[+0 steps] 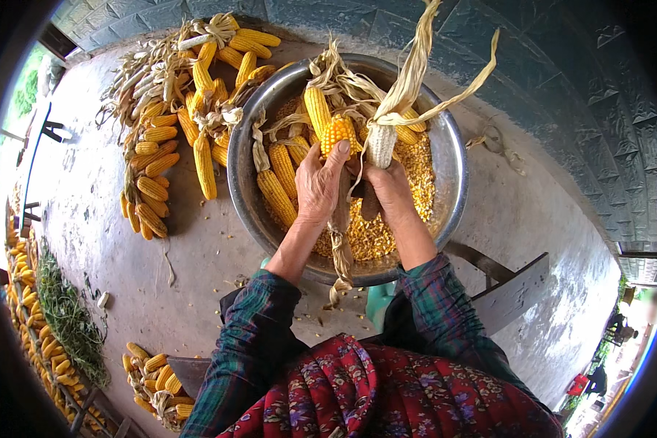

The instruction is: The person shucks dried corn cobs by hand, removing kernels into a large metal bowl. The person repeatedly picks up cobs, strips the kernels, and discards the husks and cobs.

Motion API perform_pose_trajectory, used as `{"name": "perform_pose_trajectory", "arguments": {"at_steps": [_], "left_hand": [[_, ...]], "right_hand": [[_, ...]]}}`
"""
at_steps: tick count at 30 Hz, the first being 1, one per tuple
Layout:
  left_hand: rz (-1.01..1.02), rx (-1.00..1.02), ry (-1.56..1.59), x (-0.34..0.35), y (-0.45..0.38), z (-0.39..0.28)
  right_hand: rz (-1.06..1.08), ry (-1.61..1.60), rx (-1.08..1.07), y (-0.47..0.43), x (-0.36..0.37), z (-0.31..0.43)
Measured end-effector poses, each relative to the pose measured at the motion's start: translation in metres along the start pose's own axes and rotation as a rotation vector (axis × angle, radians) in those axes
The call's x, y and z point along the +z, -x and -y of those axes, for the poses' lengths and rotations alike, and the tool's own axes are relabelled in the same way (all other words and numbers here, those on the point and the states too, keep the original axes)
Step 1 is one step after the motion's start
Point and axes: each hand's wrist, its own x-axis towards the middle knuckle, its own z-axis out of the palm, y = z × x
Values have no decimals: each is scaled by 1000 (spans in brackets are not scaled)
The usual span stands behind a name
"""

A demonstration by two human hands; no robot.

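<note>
In my left hand point(318, 186) is a partly shelled corn cob point(339, 134). Yellow kernels cover its upper end, where my thumb presses, and dry husk point(340, 257) hangs from its lower end. My right hand point(392, 189) grips a bare whitish cob point(380, 145) with long dry husk leaves point(408, 82) sticking up. Under the right palm is a brown, rounded piece point(370, 203), partly hidden; I cannot tell what it is. Both hands are over a metal basin point(455, 180), close together. Loose kernels point(391, 241) and several unshelled cobs point(276, 197) lie inside it.
Bundles of husk-tied corn point(156, 180) lie on the concrete floor left of the basin, near a tiled wall point(328, 24). More corn point(156, 378) is at lower left, beside green plant stalks point(68, 312). A bench point(512, 295) stands at right.
</note>
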Motion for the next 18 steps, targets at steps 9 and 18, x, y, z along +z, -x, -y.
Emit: {"name": "perform_pose_trajectory", "arguments": {"at_steps": [9, 18], "left_hand": [[155, -21, 230, 4, 2, -13], [28, -1, 100, -3, -4, -21]], "right_hand": [[-17, -149, -51, -11, -13, -19], [53, -14, -31, 1, -4, -10]]}}
